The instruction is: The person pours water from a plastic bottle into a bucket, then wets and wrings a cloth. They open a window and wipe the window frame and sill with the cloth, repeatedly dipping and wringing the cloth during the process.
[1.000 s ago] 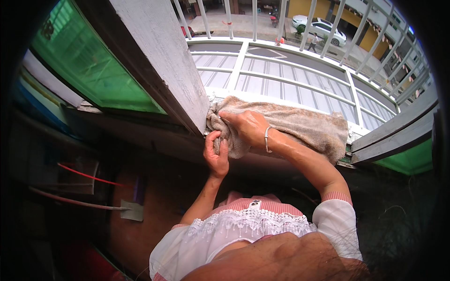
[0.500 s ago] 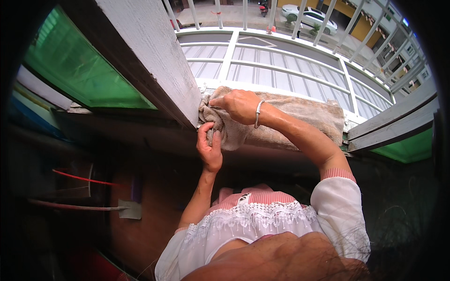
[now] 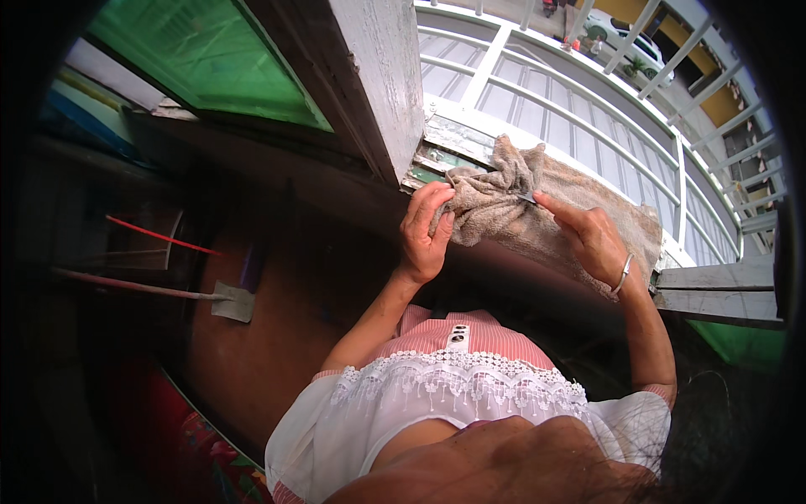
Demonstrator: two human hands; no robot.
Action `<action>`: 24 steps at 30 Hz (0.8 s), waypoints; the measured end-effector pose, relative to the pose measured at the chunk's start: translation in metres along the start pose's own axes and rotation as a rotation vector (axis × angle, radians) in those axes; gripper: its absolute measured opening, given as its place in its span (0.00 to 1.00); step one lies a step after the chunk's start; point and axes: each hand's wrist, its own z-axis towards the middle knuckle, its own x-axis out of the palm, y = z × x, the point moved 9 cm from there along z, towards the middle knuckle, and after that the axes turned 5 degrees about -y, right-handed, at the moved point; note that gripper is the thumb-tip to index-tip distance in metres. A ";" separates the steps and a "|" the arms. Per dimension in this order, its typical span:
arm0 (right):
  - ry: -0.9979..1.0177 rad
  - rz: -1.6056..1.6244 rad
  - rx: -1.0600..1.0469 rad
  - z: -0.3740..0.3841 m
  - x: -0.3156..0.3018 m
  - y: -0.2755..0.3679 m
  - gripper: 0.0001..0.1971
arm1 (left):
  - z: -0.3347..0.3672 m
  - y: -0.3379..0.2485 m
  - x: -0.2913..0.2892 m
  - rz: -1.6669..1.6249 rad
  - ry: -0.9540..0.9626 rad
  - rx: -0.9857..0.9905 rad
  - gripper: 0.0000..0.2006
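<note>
A worn beige-brown cloth [image 3: 579, 185] lies along the window sill, bunched into folds toward its left part. My left hand [image 3: 426, 231] is closed on the cloth's left end, with the thumb below and the fingers on top. My right hand [image 3: 593, 239], wearing a silver bangle [image 3: 624, 273], rests over the cloth. Its index finger points left along a thin grey metal-looking tool [image 3: 526, 197], whose tip presses into the folds. The tool's handle is hidden in the palm. Left of the cloth, the sill's window track [image 3: 445, 155] shows bare, with worn, peeling paint.
White metal railings [image 3: 579, 105] stand beyond the sill. A white window post [image 3: 378, 76] and green glass [image 3: 210, 63] are at the left; another white frame [image 3: 718, 290] is at the right. A long-handled grey flat tool [image 3: 232, 302] lies lower left.
My right hand has moved from the cloth's left end to the right, and the tool's tip now shows. The cloth's left end has come away from the post, baring the track. The view has shifted.
</note>
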 end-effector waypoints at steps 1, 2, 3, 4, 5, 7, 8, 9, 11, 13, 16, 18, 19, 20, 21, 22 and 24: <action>0.024 0.005 0.026 0.006 -0.001 0.003 0.25 | 0.000 0.000 0.001 0.014 0.009 -0.005 0.13; 0.048 0.010 0.051 0.012 0.000 0.005 0.25 | -0.001 0.000 0.001 0.029 0.018 -0.011 0.14; 0.058 0.004 0.042 0.027 0.007 0.014 0.27 | -0.002 0.000 0.000 0.044 0.027 -0.018 0.14; 0.060 -0.016 0.008 0.041 0.015 0.026 0.27 | -0.002 0.000 -0.001 0.058 0.022 -0.021 0.14; 0.061 -0.037 -0.025 0.056 0.026 0.039 0.28 | -0.001 0.000 -0.002 0.071 0.018 -0.023 0.14; 0.020 -0.055 -0.106 0.080 0.049 0.048 0.28 | 0.000 0.000 0.000 0.069 0.010 -0.009 0.15; -0.014 -0.049 -0.164 0.089 0.059 0.054 0.29 | 0.001 0.000 0.001 0.072 -0.003 -0.015 0.16; 0.005 -0.068 -0.123 0.092 0.062 0.051 0.29 | 0.001 -0.001 0.002 0.072 -0.014 -0.021 0.16; 0.061 -0.135 -0.151 0.088 0.064 0.054 0.28 | -0.005 0.002 -0.001 0.087 -0.041 -0.040 0.17; 0.119 -0.236 -0.167 0.078 0.054 0.054 0.28 | -0.010 0.006 -0.001 0.087 -0.044 -0.040 0.18; 0.188 -0.345 -0.190 0.061 0.033 0.043 0.29 | -0.007 0.002 -0.001 0.022 -0.014 -0.015 0.18; 0.188 -0.314 -0.202 0.055 0.021 0.034 0.29 | -0.008 0.002 0.000 0.056 -0.011 0.005 0.19; 0.197 -0.300 -0.188 0.059 0.019 0.038 0.28 | -0.010 0.003 0.002 0.071 -0.004 0.015 0.20; 0.166 -0.274 -0.188 0.066 0.021 0.045 0.28 | -0.012 0.005 0.001 0.077 -0.016 0.011 0.20; 0.136 -0.247 -0.189 0.077 0.027 0.053 0.27 | -0.014 0.007 0.002 0.083 -0.029 0.007 0.21; 0.105 -0.222 -0.187 0.088 0.034 0.057 0.27 | -0.016 0.008 0.001 0.087 -0.041 0.003 0.21; 0.040 -0.237 -0.313 0.100 0.050 0.060 0.29 | -0.016 0.006 0.007 0.064 -0.035 -0.012 0.20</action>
